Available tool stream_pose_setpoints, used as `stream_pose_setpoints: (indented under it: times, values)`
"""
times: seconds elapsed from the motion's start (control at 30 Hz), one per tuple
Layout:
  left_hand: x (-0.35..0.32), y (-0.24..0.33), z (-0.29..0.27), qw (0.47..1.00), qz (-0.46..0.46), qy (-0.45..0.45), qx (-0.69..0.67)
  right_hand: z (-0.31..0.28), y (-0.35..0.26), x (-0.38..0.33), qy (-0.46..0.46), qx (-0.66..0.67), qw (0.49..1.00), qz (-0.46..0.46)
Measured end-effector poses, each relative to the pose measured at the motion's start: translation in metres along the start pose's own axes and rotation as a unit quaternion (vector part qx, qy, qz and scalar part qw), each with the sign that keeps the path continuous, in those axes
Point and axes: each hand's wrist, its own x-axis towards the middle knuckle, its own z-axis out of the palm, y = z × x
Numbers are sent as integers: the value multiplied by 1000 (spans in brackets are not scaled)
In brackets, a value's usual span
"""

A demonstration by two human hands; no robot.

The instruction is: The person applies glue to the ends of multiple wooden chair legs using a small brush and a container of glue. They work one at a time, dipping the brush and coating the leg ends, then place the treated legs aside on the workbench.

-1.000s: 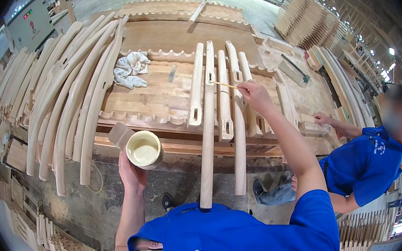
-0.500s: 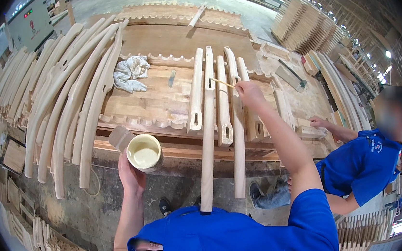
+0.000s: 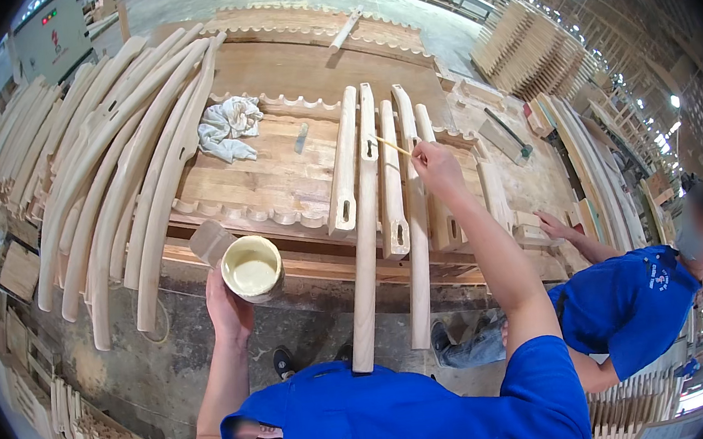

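My left hand is wrapped round a tub of pale yellow glue, held in front of the bench edge. In my right hand is a thin wooden stick, pinched between the fingers. Its tip is at the slot near the upper end of a long wooden chair leg, which overhangs the bench. Several slotted wooden pieces lie side by side with it, among them a shorter leg on the left and another long leg under my right hand.
Curved wooden parts are piled at the left. A crumpled cloth lies on the bench by a scalloped rail. A hammer rests farther right. A co-worker in blue stands at the right, one hand on a wooden piece.
The stick's tip and my right hand have shifted very slightly near the slot. The co-worker leans a little differently. My left hand still holds the tub.
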Motion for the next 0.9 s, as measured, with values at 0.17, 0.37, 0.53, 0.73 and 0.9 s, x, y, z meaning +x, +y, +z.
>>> stream_pose_setpoints:
  times: [0.17, 0.37, 0.53, 0.73, 0.9]
  values:
    - [4, -2, 0, 1000, -10, -4, 3, 8, 3, 0, 2, -5, 1000, 4]
    - [3, 2, 1, 1000, -9, -8, 6, 7, 2, -5, -1, 0, 1000, 5]
    - [3, 2, -6, 1000, -12, 2, 6, 4, 3, -7, -32, -20, 999, 38]
    - [8, 4, -6, 1000, -18, -9, 3, 5, -10, 1, -51, -26, 998, 35]
    - [9, 4, -4, 999, -35, -17, 7, 11, -28, 2, -15, -34, 999, -7]
